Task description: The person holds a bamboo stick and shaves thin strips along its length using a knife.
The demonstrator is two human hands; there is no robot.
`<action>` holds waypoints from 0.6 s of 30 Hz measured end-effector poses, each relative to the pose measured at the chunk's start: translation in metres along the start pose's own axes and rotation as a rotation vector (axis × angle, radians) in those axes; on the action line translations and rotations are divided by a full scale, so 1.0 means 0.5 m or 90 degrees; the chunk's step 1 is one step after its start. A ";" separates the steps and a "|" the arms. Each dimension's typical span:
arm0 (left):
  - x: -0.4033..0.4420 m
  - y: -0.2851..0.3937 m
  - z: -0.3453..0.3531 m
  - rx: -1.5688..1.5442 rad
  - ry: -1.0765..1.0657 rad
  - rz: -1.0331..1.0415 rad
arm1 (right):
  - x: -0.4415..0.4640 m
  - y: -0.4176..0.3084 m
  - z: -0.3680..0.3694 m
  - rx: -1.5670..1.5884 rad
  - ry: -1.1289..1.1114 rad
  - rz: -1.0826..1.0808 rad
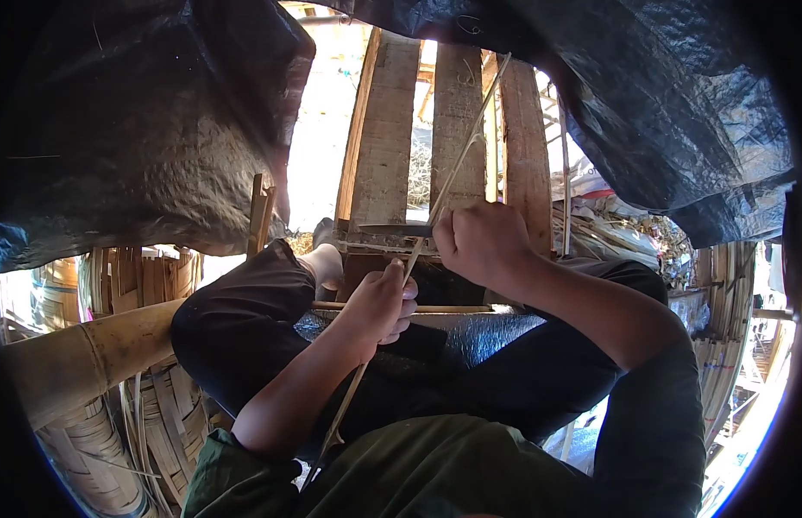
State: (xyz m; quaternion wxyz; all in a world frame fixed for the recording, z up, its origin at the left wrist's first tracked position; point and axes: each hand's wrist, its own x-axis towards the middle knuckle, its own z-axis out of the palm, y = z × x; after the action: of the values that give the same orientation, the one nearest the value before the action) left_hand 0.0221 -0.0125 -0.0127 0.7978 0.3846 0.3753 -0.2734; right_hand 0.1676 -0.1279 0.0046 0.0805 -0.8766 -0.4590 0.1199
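My left hand [382, 304] is closed around a long, thin bamboo strip [457, 164], which runs from the upper middle of the view down past my lap. To the right and a little higher, my right hand [483, 242] is closed on the handle of a knife [396, 230]. The blade points left and lies across the strip, just above my left hand. Whether the edge cuts into the strip cannot be made out.
Wooden planks [385, 129] rise ahead of my lap. Black plastic sheets [142, 121] hang at both sides. A thick bamboo pole [99, 354] lies at the left, above woven bamboo baskets [99, 449]. Split bamboo strips [720, 371] stand at the right.
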 end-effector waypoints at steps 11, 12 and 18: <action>-0.008 0.006 -0.003 0.011 -0.001 -0.002 | 0.068 0.084 -0.015 -0.039 0.092 0.151; -0.010 0.007 -0.002 0.011 0.000 -0.003 | 0.067 0.084 -0.015 -0.038 0.095 0.145; -0.012 0.009 0.002 0.003 0.006 0.000 | 0.064 0.095 -0.009 -0.030 0.084 0.117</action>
State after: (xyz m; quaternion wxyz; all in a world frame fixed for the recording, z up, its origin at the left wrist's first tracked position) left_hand 0.0223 -0.0098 -0.0058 0.7952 0.3876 0.3785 -0.2722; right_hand 0.2237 -0.1284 -0.0076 0.0785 -0.9226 -0.3731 0.0577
